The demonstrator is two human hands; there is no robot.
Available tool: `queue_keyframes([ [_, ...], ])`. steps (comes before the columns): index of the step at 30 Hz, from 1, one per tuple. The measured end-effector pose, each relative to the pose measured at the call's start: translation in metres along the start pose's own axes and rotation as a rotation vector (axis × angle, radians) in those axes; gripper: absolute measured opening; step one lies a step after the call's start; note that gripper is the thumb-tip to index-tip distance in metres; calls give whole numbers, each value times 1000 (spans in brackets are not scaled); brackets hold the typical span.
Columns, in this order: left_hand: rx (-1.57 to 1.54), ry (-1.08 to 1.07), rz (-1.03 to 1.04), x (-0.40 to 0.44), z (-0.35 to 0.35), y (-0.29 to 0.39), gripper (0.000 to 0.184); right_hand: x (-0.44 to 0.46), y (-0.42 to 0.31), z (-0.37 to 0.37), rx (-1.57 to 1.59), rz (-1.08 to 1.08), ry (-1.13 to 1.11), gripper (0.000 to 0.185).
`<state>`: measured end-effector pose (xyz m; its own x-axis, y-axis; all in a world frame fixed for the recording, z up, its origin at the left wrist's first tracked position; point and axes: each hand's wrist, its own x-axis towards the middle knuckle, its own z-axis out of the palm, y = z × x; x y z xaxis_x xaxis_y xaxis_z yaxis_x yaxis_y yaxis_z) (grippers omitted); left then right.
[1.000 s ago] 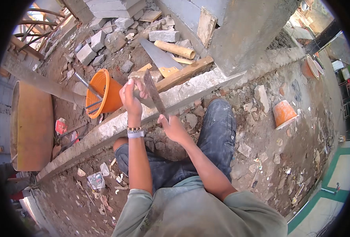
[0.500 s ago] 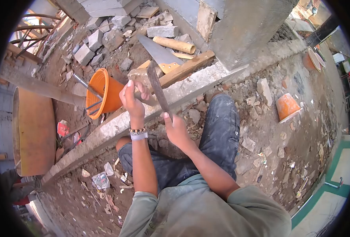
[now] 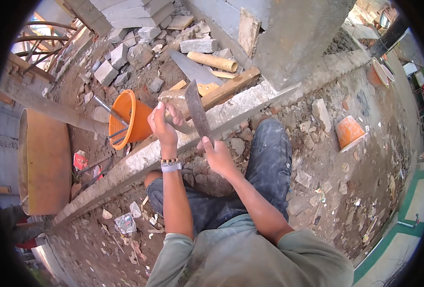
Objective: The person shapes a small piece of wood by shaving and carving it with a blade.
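My right hand [image 3: 217,157] is wrapped round the lower end of a dark, worn machete [image 3: 198,110], its blade pointing up and slightly left. To the left of the blade, my left hand [image 3: 164,126] is raised with curled fingers and the thumb up; what it holds, if anything, is hidden. A beaded bracelet and a pale band [image 3: 171,166] circle the left wrist. Just beyond the hands run a concrete ledge [image 3: 243,106] and a wooden beam [image 3: 231,88]. An orange bucket [image 3: 137,117] with metal rods in it leans beside my left hand.
A handsaw [image 3: 190,67] and a bamboo piece [image 3: 213,61] lie past the beam. Broken blocks [image 3: 118,56] are heaped farther back, beside a concrete column [image 3: 293,43]. An orange pot [image 3: 348,130] lies on the rubble at right. A large curved panel [image 3: 47,162] stands at left.
The machete has turned a little, showing more of its flat side, and my right hand has shifted slightly right. My left hand stays raised and curled. The whole view has moved slightly.
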<state>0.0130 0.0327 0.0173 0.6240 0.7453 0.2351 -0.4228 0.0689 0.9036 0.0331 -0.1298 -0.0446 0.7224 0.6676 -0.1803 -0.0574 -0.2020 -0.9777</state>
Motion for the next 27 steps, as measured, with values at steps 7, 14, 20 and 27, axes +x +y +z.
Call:
queue_keyframes([
  [7, -4, -5, 5, 1, 0, -1, 40, 0, -12, 1, 20, -183, 223, 49],
  [14, 2, 20, 9, -5, -2, -4, 39, 7, 1, -17, 360, 477, -298, 49],
  [20, 1, 11, 17, -1, 2, -2, 39, 1, -15, -18, 327, 105, 73, 48],
  [27, -41, 27, 42, -1, -4, -8, 40, 3, 12, 8, 246, 315, -172, 48],
])
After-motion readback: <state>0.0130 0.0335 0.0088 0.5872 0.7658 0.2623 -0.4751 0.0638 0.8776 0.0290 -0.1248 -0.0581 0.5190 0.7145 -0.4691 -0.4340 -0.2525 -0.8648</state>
